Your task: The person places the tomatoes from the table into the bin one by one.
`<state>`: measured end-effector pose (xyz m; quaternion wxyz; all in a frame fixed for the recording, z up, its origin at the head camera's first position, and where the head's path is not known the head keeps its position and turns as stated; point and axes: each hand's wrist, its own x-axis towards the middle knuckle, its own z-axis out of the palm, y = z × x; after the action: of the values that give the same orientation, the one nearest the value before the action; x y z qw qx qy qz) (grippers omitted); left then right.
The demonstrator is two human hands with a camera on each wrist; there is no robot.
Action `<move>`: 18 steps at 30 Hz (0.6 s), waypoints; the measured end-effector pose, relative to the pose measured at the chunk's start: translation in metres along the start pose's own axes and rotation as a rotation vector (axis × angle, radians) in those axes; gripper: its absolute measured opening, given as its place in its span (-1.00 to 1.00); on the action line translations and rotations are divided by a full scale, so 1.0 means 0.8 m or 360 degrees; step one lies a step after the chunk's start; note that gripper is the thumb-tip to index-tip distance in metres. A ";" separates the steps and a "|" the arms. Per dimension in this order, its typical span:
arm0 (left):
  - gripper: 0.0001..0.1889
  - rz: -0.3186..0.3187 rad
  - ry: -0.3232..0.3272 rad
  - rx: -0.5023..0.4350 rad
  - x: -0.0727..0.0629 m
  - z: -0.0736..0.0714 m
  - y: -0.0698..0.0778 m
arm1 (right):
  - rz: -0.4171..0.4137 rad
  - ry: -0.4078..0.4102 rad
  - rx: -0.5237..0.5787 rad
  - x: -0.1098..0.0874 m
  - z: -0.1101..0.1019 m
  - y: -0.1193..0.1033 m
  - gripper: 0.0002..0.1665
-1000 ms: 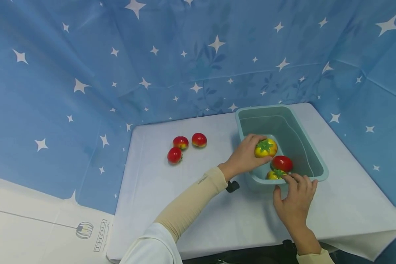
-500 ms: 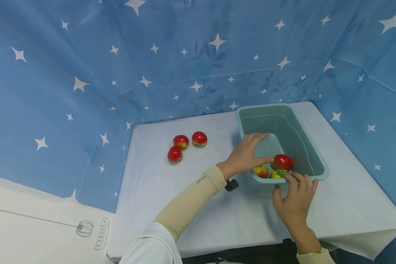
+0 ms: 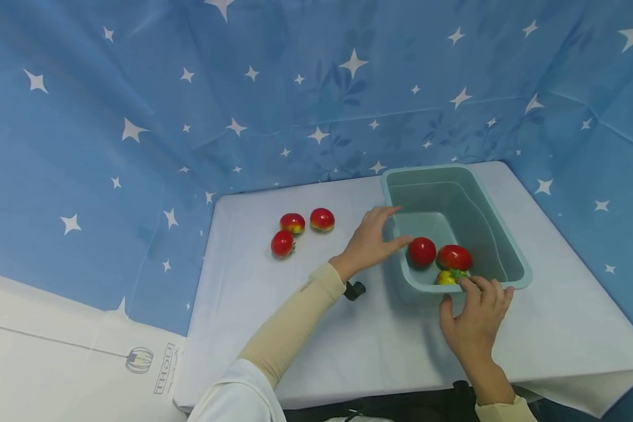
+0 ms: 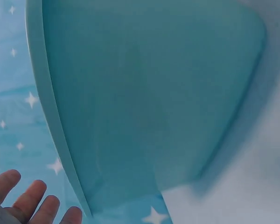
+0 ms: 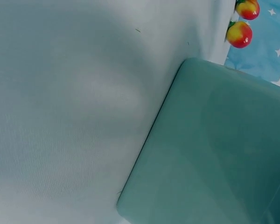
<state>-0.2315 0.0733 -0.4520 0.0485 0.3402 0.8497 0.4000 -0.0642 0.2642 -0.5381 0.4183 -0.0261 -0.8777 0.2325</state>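
My left hand (image 3: pixel 371 240) is spread at the left rim of a blue-green plastic bin (image 3: pixel 516 258), thumb and fingers apart with nothing between them. Its thumb tip is close to a round red tomato (image 3: pixel 421 252) in the bin. Beside that lie a longer red tomato (image 3: pixel 455 258) and a yellow one with a green stem (image 3: pixel 446 278). My right hand (image 3: pixel 476 319) holds the bin's front rim, fingers bent over the edge and thumb outside. In the left wrist view the left fingers (image 4: pixel 44 210) show beside the bin wall (image 4: pixel 144 93). The right wrist view shows no hand.
Three red tomatoes with yellow undersides, one being the nearest tomato (image 3: pixel 282 244), lie grouped on the white-covered table (image 3: pixel 253 316) left of the bin. A starry blue curtain (image 3: pixel 274 99) stands behind and at both sides.
My left hand has let go of the tomato it held inside the bin and drawn back left. That tomato has rolled beside the longer red one. My right hand stays at the rim.
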 end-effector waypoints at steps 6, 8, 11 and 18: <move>-0.33 -0.0157 0.0122 -0.0018 -0.009 -0.027 -0.045 | 0.0004 0.0003 0.0007 0.001 -0.001 0.000 -0.51; -0.36 -0.0224 0.0181 -0.0019 -0.016 -0.039 -0.063 | 0.0009 -0.0007 0.0005 0.001 -0.001 0.000 -0.51; -0.39 -0.0333 0.0283 0.0001 -0.031 -0.056 -0.092 | 0.0019 -0.0032 -0.0004 0.001 -0.002 -0.002 -0.49; -0.43 -0.0504 0.0450 0.0180 -0.061 -0.085 -0.149 | 0.0039 -0.0035 0.0002 0.001 -0.004 -0.004 -0.49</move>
<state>-0.2827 -0.0543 -0.5006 -0.0282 0.1453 0.9118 0.3830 -0.0618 0.2626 -0.5344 0.4058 -0.0340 -0.8816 0.2384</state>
